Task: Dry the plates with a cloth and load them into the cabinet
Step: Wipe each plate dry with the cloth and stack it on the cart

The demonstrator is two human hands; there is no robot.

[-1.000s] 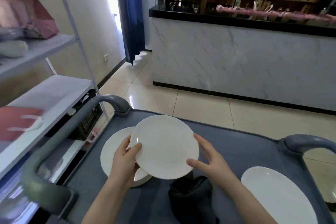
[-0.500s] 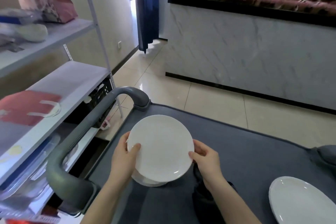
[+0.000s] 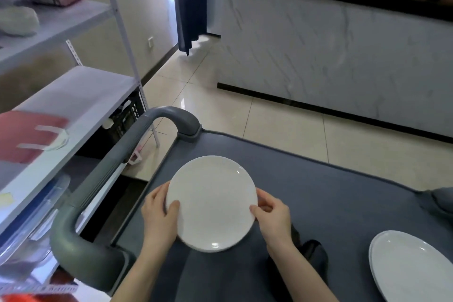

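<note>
A round white plate (image 3: 212, 202) lies flat over the left part of the grey cart top (image 3: 331, 191). My left hand (image 3: 160, 213) grips its left rim, thumb on the top face. My right hand (image 3: 272, 213) holds its right rim with curled fingers. A thin white edge under the plate's near rim hints at another plate below; I cannot tell for sure. A dark cloth (image 3: 312, 256) lies on the cart behind my right forearm, mostly hidden. Another white plate (image 3: 411, 267) sits at the cart's right near corner.
The cart's grey handle (image 3: 117, 167) arches along its left side. A white metal shelf unit (image 3: 73, 95) stands left of the cart, with a red bag (image 3: 27, 135) on its middle shelf. A marble-fronted counter (image 3: 343, 56) stands across the tiled floor.
Both hands have brought the plate down and to the left, onto the spot where the other plates lay. The view has tilted downward and shifted left.
</note>
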